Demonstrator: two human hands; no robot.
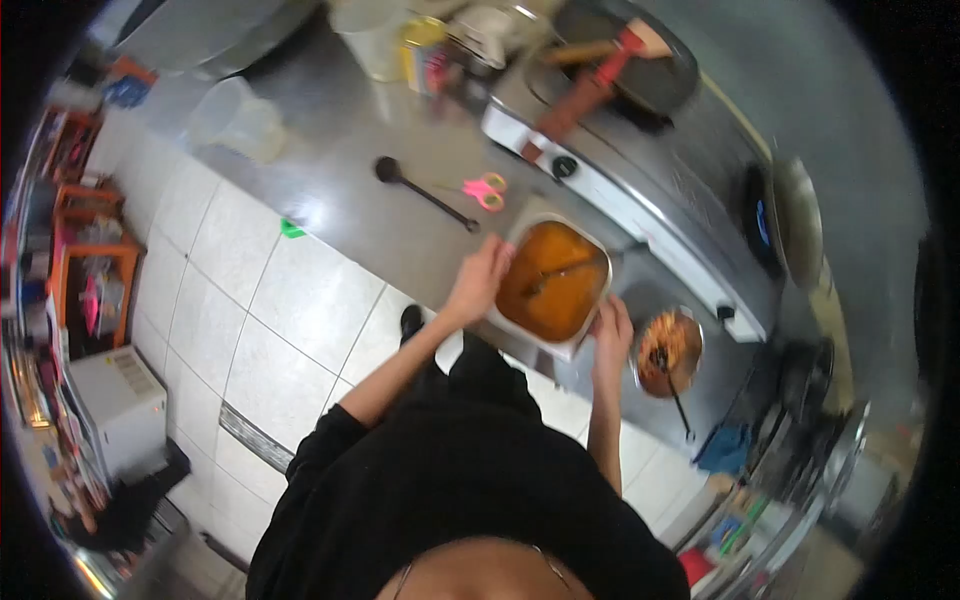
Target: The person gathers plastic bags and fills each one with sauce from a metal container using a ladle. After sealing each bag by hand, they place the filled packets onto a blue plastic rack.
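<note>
A square metal pan of orange sauce is between my two hands at the counter's front edge. My left hand grips its left rim with bent fingers. On the lower right side, my right hand holds the pan's edge, its fingers partly behind the rim. A dark-handled utensil lies across the pan with its end in the sauce. To the right stands a metal bowl of chopped orange food with a black-handled spoon in it.
Pink scissors and a black ladle lie on the steel counter. Behind are a stove with pans, a clear plastic jug and a yellow can. Another person is at the far lower left.
</note>
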